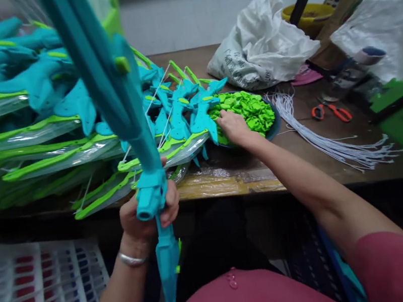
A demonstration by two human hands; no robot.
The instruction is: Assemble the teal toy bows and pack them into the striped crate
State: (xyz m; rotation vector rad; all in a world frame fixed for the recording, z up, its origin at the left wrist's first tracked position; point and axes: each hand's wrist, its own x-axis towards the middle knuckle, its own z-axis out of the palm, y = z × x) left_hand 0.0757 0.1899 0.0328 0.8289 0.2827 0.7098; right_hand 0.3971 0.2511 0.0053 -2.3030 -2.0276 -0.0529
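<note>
At the near edge of the table point(301, 155), the left hand point(146, 216) was closed around the grip of a teal toy bow point(112, 93), whose body rose up and away from the fingers while its tail hung below them. Farther right, the right hand point(234, 126) rested on green plastic pieces point(256, 109) heaped in a dark dish point(277, 123), fingertips curled into them; whether they pinched one could not be told.

My left grip point(142, 221) is holding a toy bow point(118, 108) before the table point(304, 170); my right grip point(234, 128) is lying in the dish point(276, 126), stacked bows point(28, 122) piling left, strings point(322, 139) and scissors point(331, 112) lying right, a bag point(264, 44) sitting behind it.
</note>
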